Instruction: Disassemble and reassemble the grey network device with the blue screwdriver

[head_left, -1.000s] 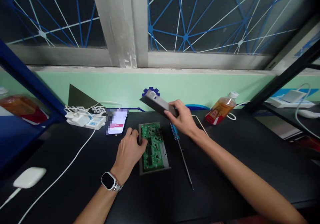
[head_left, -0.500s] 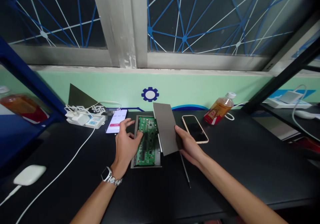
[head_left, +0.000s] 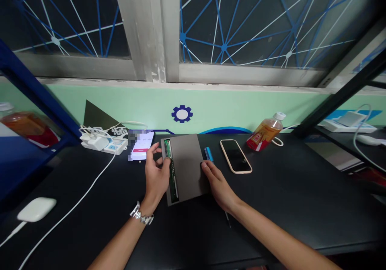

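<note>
Cover [head_left: 189,167] shifted over board [head_left: 173,185], right hand [head_left: 221,187] pinching it, left hand [head_left: 157,177] alongside, grip unclear

a pale green painted wall [head_left: 144,105] with a dark blue gear emblem [head_left: 181,114] runs behind a matte black tabletop [head_left: 271,213]. above it, dark glass window panes [head_left: 241,16] with blue and white crossing lines sit in worn grey metal frames [head_left: 150,32]. a slanting blue post [head_left: 39,85] stands at left, a slanting black post [head_left: 331,97] at right.
</note>
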The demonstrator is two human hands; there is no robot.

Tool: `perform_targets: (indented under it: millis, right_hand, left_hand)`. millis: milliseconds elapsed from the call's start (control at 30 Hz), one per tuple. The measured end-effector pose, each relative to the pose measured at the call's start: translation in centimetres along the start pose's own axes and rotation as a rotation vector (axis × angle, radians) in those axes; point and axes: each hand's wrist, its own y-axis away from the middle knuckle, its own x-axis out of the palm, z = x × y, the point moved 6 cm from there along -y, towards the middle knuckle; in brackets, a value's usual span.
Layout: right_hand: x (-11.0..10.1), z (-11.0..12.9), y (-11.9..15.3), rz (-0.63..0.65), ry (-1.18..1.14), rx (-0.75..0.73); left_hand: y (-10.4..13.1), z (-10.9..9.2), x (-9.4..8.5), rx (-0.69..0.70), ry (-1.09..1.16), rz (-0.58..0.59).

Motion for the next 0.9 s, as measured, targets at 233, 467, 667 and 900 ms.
perform_targets:
  millis: [233, 467, 667, 900]
  right_hand:
    - [0.1, -0.6, 0.0, 0.004, 0.057, -0.019]
    - [1.0, -0.2, 0.3, 0.057, 0.027, -0.029]
    - [1.0, 0.2, 0.5, 0.058, 0.033, -0.037]
    - [1.2, 0.7, 0.8, 0.072, -0.048, 0.006]
  left_hand:
    - [0.4, -0.7, 0.3, 0.052, -0.009, -0.002]
    - [0.7, 0.0, 0.1, 0.081, -0.022, -0.072]
    - [0.8, -0.1, 0.3, 0.015, 0.043, -0.022]
    - [1.0, -0.2, 1.0, -0.092, 0.135, 0.168]
